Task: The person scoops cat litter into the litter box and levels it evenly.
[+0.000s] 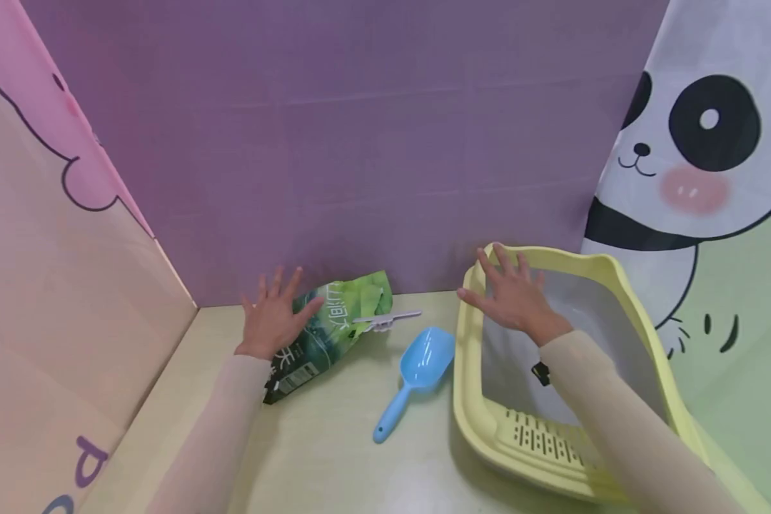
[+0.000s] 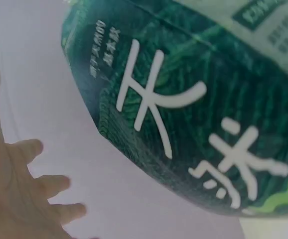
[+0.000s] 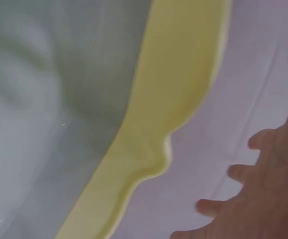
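Left hand (image 1: 270,325) and right hand (image 1: 512,298) spread empty near green bag (image 1: 337,328) and yellow litter box (image 1: 469,378), we seem just starting, needing a grip.

The green bag (image 1: 343,307) carries a large white "天" (image 2: 148,97), with a second large character (image 2: 239,155) beside it (hard to make out) and blurred smaller print (image 2: 98,47). The left wall panel (image 1: 58,285) shows a purple "d" (image 1: 80,471).

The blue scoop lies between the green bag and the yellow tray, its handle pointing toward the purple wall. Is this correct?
Not the handle: in the head view, the blue scoop lies there with its handle pointing away from the purple wall.
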Tool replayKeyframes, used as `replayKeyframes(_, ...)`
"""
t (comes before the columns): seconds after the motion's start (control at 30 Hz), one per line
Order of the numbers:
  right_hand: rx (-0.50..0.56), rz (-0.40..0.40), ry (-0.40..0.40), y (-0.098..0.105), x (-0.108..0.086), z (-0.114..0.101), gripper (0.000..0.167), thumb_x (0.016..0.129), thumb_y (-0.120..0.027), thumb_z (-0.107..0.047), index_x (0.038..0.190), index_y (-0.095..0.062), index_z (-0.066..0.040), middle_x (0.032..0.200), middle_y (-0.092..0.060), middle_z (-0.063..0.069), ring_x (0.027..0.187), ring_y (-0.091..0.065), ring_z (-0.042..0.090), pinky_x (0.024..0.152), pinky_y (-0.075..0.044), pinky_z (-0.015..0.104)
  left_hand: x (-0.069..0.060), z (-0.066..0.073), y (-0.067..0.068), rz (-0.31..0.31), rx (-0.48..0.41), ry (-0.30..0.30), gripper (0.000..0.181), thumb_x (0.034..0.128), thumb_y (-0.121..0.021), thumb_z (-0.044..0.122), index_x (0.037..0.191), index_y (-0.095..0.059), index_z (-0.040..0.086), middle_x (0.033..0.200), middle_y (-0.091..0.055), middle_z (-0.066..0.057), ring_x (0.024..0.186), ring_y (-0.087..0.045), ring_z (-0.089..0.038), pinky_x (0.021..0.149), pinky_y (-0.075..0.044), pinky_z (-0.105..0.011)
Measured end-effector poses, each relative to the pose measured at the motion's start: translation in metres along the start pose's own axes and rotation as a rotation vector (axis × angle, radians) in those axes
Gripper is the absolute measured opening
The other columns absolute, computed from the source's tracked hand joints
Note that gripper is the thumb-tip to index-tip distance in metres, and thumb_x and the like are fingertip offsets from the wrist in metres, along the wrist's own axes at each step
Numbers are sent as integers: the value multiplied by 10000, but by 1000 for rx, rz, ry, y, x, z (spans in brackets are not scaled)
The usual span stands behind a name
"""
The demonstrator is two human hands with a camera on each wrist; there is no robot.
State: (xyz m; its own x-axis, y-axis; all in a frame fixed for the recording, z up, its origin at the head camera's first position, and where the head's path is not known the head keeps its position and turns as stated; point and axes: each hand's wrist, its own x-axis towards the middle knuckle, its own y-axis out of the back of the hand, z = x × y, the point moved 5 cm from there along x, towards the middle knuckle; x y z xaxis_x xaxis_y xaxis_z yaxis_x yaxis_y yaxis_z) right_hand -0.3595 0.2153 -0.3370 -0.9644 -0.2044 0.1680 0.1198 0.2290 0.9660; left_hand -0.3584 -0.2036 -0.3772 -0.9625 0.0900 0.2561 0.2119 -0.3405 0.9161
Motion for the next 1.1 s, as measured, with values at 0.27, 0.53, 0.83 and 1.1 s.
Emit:
replayKeyframes(0.27, 12, -66, 40, 8, -30, -43, 987, 965, -500, -672, 1647, -111, -73, 1677, -217, 234, 1472, -253, 579, 1108, -159, 815, -12, 8, -13, 1, -32, -130, 518, 1005, -607, 434, 1411, -615, 112, 1426, -621, -159, 1310, -562, -431, 1030, -408, -718)
replayKeyframes(0.53, 78, -104, 118, 3, -53, -100, 817, 971, -584, -554, 1560, -367, -31, 1566, -422, 245, 1396, -409, 531, 1091, -314, 726, -28, 29, -42, -98, -24, -163, 502, 998, -599, 484, 1364, -655, 145, 1452, -591, -139, 1432, -424, -401, 1138, -207, -776)
replayKeyframes(0.83, 287, -20, 80, -28, -68, -152, 644, 967, -638, -456, 1465, -518, -66, 1314, -687, 124, 1194, -653, 356, 974, -514, 563, -24, 45, -69, 55, 87, -178, 538, 964, -638, 521, 1311, -657, 110, 1324, -651, -130, 1310, -535, -349, 1171, -265, -675)
replayKeyframes(1.1, 669, -64, 21, -92, -62, -182, 809, 961, -648, -444, 1580, -297, -59, 1306, -660, 156, 1041, -691, 289, 793, -571, 449, -23, 46, -80, 240, 237, -210, 547, 902, -682, 601, 1236, -691, 167, 1185, -669, -99, 1147, -595, -328, 1065, -410, -603)
